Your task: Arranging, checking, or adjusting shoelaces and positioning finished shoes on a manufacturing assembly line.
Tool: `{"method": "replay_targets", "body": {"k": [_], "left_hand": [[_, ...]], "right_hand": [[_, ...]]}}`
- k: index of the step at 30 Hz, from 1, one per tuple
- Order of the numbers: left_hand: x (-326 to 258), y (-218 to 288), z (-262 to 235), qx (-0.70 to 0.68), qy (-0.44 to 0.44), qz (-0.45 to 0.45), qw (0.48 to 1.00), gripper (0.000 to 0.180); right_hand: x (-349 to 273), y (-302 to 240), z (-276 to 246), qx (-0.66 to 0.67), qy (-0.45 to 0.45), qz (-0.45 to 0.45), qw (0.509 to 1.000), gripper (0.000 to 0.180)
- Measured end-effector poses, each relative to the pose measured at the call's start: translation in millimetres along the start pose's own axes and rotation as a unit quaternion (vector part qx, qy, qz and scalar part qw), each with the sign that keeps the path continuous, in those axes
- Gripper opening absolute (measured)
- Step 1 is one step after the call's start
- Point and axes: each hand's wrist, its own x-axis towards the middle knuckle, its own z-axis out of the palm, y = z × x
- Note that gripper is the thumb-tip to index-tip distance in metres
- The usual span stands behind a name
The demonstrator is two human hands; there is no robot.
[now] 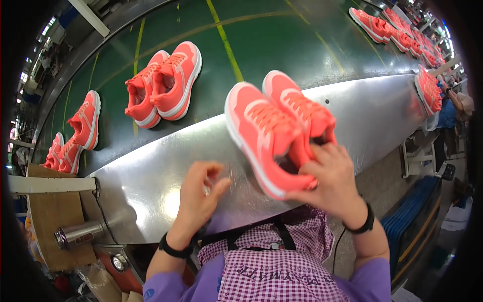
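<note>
My right hand [329, 178] grips a pair of coral sneakers with white soles by their heel collars. The left sneaker [251, 118] and its mate [289, 98] lie side by side, toes pointing away from me. They are over the far edge of the shiny metal table [201, 143]; whether they touch it I cannot tell. To their left, my left hand [198, 194] hangs above the metal with nothing in it, fingers curled and thumb apart. Fingers of the right hand are partly hidden inside the shoe openings.
Beyond the metal table runs a green belt [256, 40] with yellow lines. Another coral pair [168, 83] stands on it, with more pairs [83, 123] at left and several [375, 25] at far right. A steel flask [80, 235] lies near cardboard at left; blue stacked items [412, 206] are at right.
</note>
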Motion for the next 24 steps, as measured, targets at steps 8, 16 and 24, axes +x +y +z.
{"method": "replay_targets", "body": {"k": [8,16,24], "left_hand": [[-28,-22,-46,0.104,0.049,-0.043,0.992,0.017],[56,-42,-84,0.35,0.163,0.152,0.91,0.052],[150,-56,-112,0.505,-0.025,-0.049,0.861,0.07]], "right_hand": [[138,117,32,-0.151,0.075,0.001,0.986,0.044],[192,138,74,0.009,0.105,-0.007,0.994,0.044],[2,76,69,-0.017,-0.008,0.113,0.993,0.043]]}}
